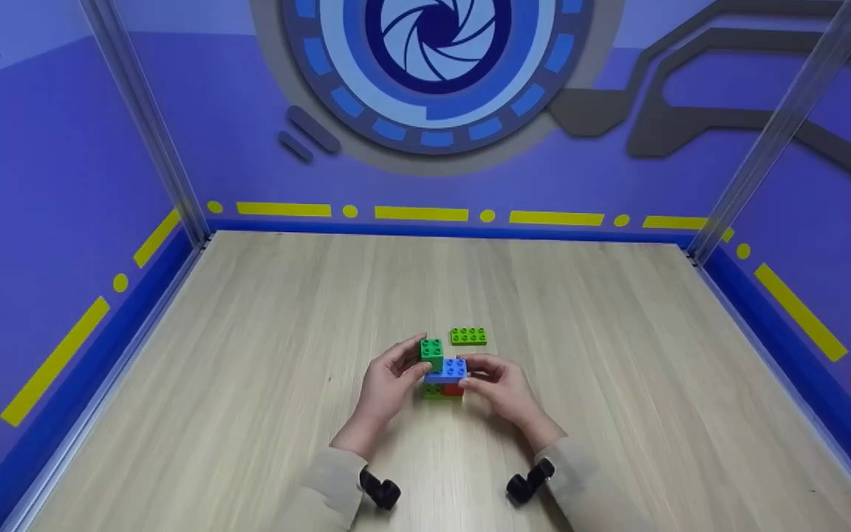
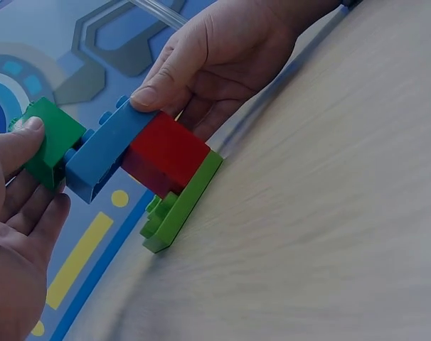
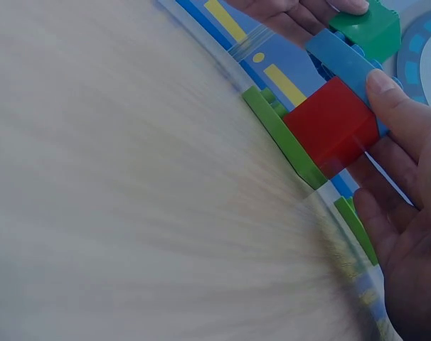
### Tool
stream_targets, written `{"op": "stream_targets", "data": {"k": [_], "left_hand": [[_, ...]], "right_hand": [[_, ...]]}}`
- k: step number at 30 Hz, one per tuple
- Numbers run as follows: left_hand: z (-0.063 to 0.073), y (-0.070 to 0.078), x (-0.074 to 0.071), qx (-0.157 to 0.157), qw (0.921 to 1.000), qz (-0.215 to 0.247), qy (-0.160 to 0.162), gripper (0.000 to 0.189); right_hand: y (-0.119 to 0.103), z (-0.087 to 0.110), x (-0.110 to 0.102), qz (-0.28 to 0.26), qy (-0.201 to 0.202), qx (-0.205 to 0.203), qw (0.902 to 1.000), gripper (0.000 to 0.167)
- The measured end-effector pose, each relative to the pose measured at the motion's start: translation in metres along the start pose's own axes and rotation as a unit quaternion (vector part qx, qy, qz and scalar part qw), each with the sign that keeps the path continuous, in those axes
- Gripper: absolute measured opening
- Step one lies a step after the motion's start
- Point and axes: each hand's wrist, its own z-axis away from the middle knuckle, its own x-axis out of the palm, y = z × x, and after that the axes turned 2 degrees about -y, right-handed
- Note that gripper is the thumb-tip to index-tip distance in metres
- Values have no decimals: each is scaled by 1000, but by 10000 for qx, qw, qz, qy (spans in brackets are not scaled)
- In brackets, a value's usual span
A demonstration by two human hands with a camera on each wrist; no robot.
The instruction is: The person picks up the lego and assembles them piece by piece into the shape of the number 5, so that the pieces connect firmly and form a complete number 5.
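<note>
My left hand (image 1: 383, 389) pinches a dark green brick (image 1: 431, 353) between thumb and fingers. The brick is at the left end of a blue brick (image 1: 456, 368), and blue studs show at its underside in the left wrist view, so it does not look pressed fully down. With thumb and fingers, my right hand (image 1: 503, 386) grips the right end of the blue brick. Beneath the blue brick is a red brick (image 2: 169, 153), which stands on one end of a light green plate (image 2: 194, 202). The plate's other studs are bare under the blue overhang.
A second light green plate (image 1: 468, 336) lies on the wooden table (image 1: 270, 318) just behind the stack. Blue-purple panels (image 1: 41, 244) with yellow marks enclose the table at the back and both sides.
</note>
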Motion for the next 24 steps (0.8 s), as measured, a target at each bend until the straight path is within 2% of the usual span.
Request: {"op": "stream_targets", "data": {"k": [8, 16, 24], "left_hand": [[2, 1, 1, 186, 9994, -186, -206, 48], [3, 1, 2, 182, 9994, -267, -139, 49], [2, -2, 2, 417, 9981, -445, -132, 48]], "right_hand": [[-1, 1, -1, 13, -27, -28, 10000, 39], [-2, 1, -1, 64, -38, -17, 10000, 39], [-2, 1, -1, 34, -75, -121, 9999, 39]]}}
